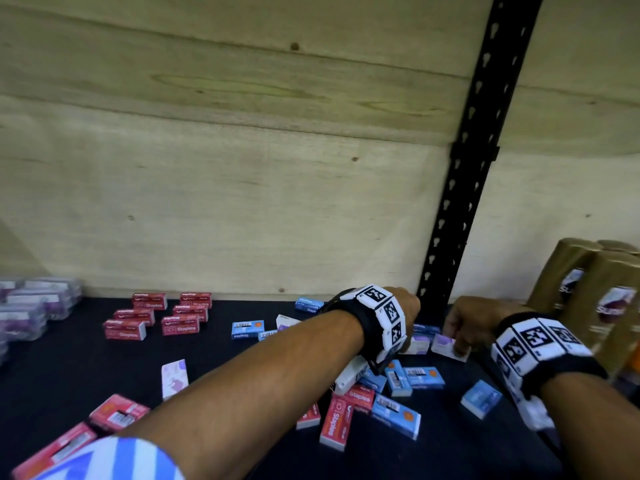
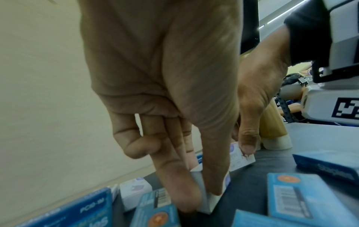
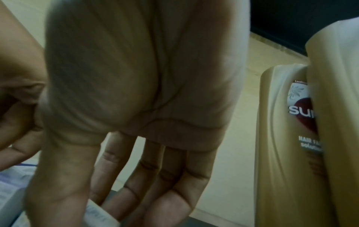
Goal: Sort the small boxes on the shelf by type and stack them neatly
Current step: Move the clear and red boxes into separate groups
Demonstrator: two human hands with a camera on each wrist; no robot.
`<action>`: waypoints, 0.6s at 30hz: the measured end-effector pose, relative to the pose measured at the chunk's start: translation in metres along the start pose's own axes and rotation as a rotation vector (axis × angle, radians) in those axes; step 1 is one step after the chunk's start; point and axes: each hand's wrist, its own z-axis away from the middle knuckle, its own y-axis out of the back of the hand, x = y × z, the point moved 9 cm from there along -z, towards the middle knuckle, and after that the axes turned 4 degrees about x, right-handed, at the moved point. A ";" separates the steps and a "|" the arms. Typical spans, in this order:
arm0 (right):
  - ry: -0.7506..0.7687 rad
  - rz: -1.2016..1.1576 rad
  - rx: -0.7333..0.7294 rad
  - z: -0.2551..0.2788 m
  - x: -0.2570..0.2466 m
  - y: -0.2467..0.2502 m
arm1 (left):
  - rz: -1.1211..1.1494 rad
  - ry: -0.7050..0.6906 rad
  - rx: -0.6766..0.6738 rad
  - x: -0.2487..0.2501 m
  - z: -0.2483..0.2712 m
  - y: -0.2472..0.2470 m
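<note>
Pinching a white box (image 2: 205, 198) between thumb and fingers, the left hand (image 1: 403, 306) works at the shelf (image 1: 69, 368) back; the right hand (image 1: 474, 320) pinches another white box (image 1: 446, 346) just beside it, near gold bottles (image 1: 595, 299)

The dark shelf (image 1: 242, 368) carries six red staple boxes (image 1: 157, 315) in two neat rows near its back edge, left of the middle, with clear plastic boxes (image 1: 31, 306) piled at the far left edge. Loose blue boxes (image 1: 424, 376), red boxes (image 1: 336, 422) and white-and-purple boxes (image 1: 175, 377) lie scattered over the middle and toward the front edge, some overlapping. Golden bottles (image 1: 602, 299) stand at the right edge, just beside the black perforated upright (image 1: 460, 202) at the back.
</note>
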 end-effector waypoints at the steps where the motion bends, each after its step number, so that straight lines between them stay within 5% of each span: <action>1: 0.002 -0.002 -0.005 0.001 -0.001 0.000 | 0.004 -0.001 0.003 0.000 -0.001 0.000; 12: 0.045 -0.024 0.054 0.011 -0.018 0.012 | 0.109 0.010 -0.021 -0.036 0.028 0.023; 18: 0.134 0.002 0.097 0.024 -0.075 0.032 | 0.097 0.146 -0.038 -0.097 0.078 0.040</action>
